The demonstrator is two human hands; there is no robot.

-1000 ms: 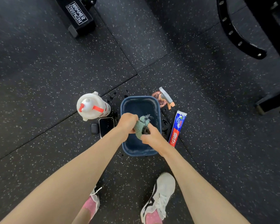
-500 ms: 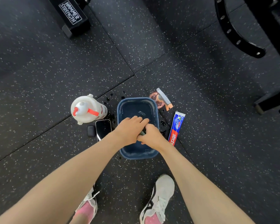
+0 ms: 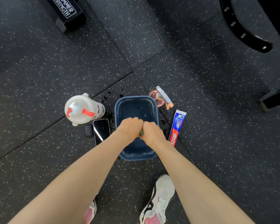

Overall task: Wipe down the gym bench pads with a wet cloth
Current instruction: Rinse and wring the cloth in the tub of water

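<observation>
A dark blue basin (image 3: 123,102) with water stands on the speckled rubber floor. Over its near half my left hand (image 3: 130,128) and my right hand (image 3: 152,132) are curled into fists pressed side by side, gripping the green cloth (image 3: 141,132). Only a small sliver of the cloth shows between the two hands; the rest is hidden inside them. No bench pad is in view, only black equipment parts at the top.
Left of the basin stand a white bottle with a red strap (image 3: 82,109), a phone (image 3: 101,130) and a small black case (image 3: 88,131). Right of it lie a spray bottle (image 3: 162,97) and a toothpaste tube (image 3: 177,126). Water drops dot the floor. My shoes (image 3: 158,201) are below.
The cloth was held open and visible above the basin; both hands dipped low, and now they are clenched together around it, hiding nearly all of it.
</observation>
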